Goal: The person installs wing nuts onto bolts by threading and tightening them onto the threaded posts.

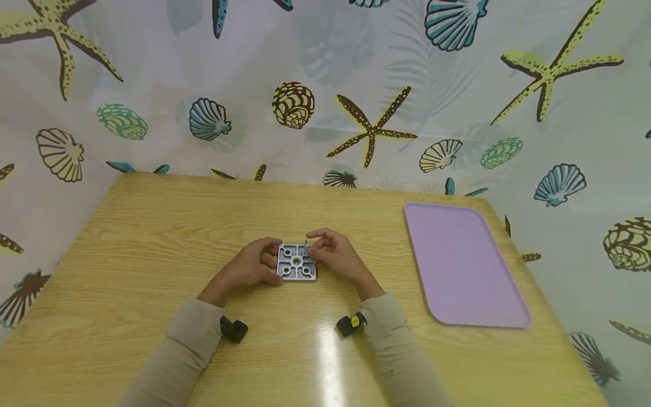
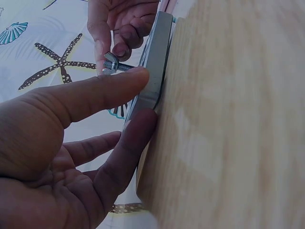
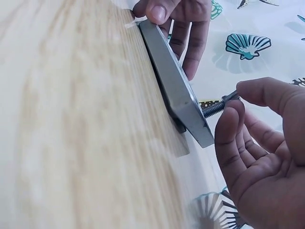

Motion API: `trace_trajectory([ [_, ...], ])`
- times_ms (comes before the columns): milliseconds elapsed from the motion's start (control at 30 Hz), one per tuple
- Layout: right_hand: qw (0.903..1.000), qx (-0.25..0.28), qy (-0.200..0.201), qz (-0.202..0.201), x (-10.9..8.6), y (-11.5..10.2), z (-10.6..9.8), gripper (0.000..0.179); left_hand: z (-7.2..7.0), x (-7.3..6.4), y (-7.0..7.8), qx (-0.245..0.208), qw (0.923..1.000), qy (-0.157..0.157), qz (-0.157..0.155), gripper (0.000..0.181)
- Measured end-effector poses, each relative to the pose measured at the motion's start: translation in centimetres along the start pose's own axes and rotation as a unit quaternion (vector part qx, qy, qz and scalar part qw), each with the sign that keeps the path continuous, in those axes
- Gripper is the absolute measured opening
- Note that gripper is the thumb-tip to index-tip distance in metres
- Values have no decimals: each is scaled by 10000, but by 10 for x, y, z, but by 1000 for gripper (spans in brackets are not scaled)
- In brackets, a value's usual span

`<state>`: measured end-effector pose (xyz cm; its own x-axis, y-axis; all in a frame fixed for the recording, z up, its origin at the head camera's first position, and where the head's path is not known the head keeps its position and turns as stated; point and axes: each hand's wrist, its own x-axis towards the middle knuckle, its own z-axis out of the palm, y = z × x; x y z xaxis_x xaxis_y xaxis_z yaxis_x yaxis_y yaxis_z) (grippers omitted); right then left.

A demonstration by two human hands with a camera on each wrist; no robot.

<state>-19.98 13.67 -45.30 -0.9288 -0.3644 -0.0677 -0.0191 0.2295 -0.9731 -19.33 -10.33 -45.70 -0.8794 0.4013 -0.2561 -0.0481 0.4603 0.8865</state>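
1. Nearest cam.: L sleeve, then R sleeve; forearms converge on the work.
2. L hand: grasping metal plate by its L edge, thumb at near corner, fingertips toward far corner. Prob. to stop plate turning & leave R side accessible.
3. Plate posn.: mid-tabletop, btwn. both hands, ribbed face up. Approx. square, hence no clear long axis; sides run approx. across & away from person. Full contact w/ tabletop underneath: can't confirm.
4. Bolt: winged & threaded, at plate's far R corner. Long axis approx. perpendicular to plate face, i.e. near vert.; winged end up, threaded end toward plate. Thread engagement: can't tell.
5. R hand: pinching bolt's winged end w/ fingertips. Held there prob. for leverage & to keep bolt square to plate.
6. Lilac tray: R side of tabletop, well apart from hands; appears placed for working room.
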Motion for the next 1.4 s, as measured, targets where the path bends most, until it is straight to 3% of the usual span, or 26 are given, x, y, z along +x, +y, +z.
trace_trajectory([
  [233,9998,-192,-42,-59,3,2,3,35,0,-2,-1,66,9999,55,-90,84],
  [533,9996,-122,59,244,2,-4,7,31,-2,-6,-4,-14,9999,121,-122,84],
  [1000,9995,-198,223,99,1,-2,4,19,-3,-7,-5,60,9998,112,-153,84],
  [1400,9997,-203,109,-15,-2,1,1,34,1,-2,1,2,10000,18,8,84],
])
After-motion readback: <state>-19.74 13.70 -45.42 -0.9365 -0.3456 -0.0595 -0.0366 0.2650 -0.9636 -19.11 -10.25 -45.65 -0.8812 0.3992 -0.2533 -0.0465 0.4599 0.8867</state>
